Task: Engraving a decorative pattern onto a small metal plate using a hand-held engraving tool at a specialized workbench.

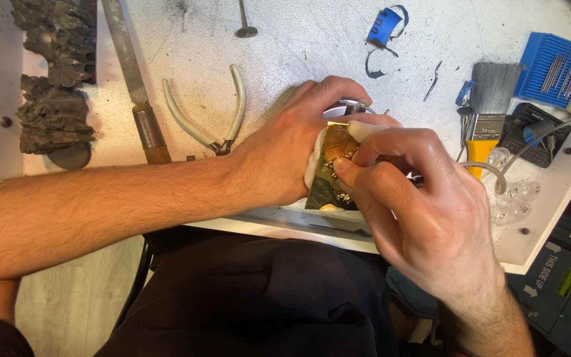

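My left hand (285, 149) wraps around a small shiny brass block (325, 192) with white putty-like material (312, 168) along its edge, holding it at the near edge of the white workbench (312, 39). My right hand (411, 205) pinches a small golden ornate piece (340, 153) on top of the block with thumb and forefinger. A metal tool part (346, 107) shows just behind my left fingers. The underside of the block is hidden by my hands.
White-handled pliers (209, 122) and a long metal file (133, 79) lie to the left, beside dark carved blocks (54, 73). A wide yellow-handled brush (490, 109), a blue bur holder (560, 69), clear tubing (497, 175) and blue tape scraps (384, 23) sit right.
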